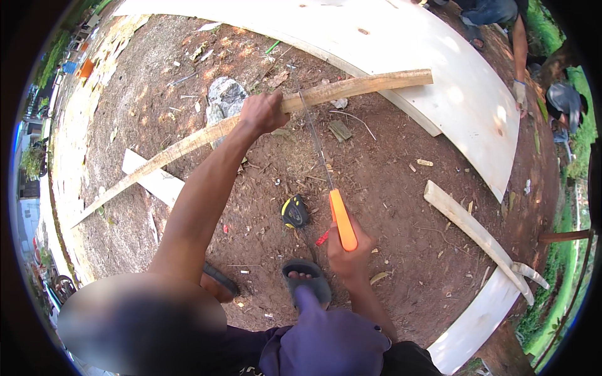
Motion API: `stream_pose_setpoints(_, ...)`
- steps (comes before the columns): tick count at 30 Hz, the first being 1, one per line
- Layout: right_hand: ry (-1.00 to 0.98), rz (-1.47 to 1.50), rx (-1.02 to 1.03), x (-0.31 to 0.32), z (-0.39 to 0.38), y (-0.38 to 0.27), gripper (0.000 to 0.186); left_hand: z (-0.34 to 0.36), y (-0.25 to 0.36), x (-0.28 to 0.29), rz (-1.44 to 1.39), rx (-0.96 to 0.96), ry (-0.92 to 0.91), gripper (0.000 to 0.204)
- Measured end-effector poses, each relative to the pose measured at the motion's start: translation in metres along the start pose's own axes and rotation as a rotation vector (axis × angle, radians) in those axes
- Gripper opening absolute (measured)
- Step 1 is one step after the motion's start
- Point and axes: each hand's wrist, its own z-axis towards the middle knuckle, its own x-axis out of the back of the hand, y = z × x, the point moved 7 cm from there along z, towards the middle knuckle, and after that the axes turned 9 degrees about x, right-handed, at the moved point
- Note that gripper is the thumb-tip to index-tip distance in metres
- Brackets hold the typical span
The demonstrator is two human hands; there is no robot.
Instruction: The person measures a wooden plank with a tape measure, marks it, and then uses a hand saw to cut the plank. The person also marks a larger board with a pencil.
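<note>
My left hand [263, 113] is closed around a long, narrow wooden plank [188, 139], pressing it near its middle. The plank slants from the ground at the left up toward the far right, crossing a grey rock [227, 95]. In my right hand [352, 254] is a handsaw with an orange handle [342, 219]. Its thin blade [318, 147] reaches away from me, and its far end meets the plank's near edge just right of my left hand. A black and yellow tape measure [295, 212] lies on the dirt between my forearms.
A large pale plywood sheet [376, 37] spreads across the far right, beside another person's gloved hand [520, 94]. A loose board [480, 238] and a pale panel [480, 323] lie at the right. Another pale board [157, 182] lies under the plank at the left. My sandalled foot [307, 285] is nearby.
</note>
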Motion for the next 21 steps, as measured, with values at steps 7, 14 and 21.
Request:
stream_pose_setpoints(7, 0.017, 0.036, 0.044, -0.041, 0.055, -0.005, 0.044, -0.005, -0.014, -0.002, 0.024, 0.081, -0.008, 0.03)
stream_pose_setpoints(14, 0.099, 0.08, 0.024, -0.053, 0.074, 0.004, 0.013, 0.003, -0.01, -0.006, 0.017, 0.053, -0.071, 0.026)
stream_pose_setpoints(21, 0.01, 0.057, -0.025, -0.032, 0.032, 0.001, 0.044, -0.005, -0.013, -0.002, -0.011, 0.055, 0.002, 0.026)
